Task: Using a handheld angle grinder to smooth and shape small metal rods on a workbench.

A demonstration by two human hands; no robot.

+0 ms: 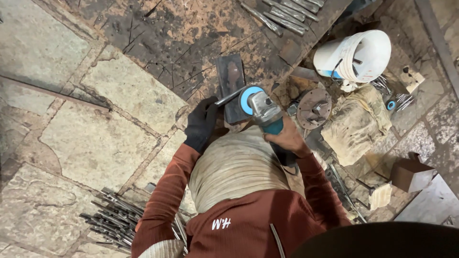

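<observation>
My left hand (202, 122), in a black glove, grips the near end of a thin metal rod (228, 97) and holds it against the blue disc of an angle grinder (260, 106). My bare right hand (287, 138) is wrapped around the grinder's teal body. The rod and disc meet over a dark rectangular steel block (231, 79) lying on a rusty, scarred metal plate (177, 43). My knee in pale dusty cloth sits below both hands.
A pile of thin dark rods (114, 220) lies on the stone floor at lower left. More rods (287, 12) rest at the top. A white bucket (356, 57) lies tipped at upper right, beside a round rusty flange (314, 107) and a stone chunk (356, 124).
</observation>
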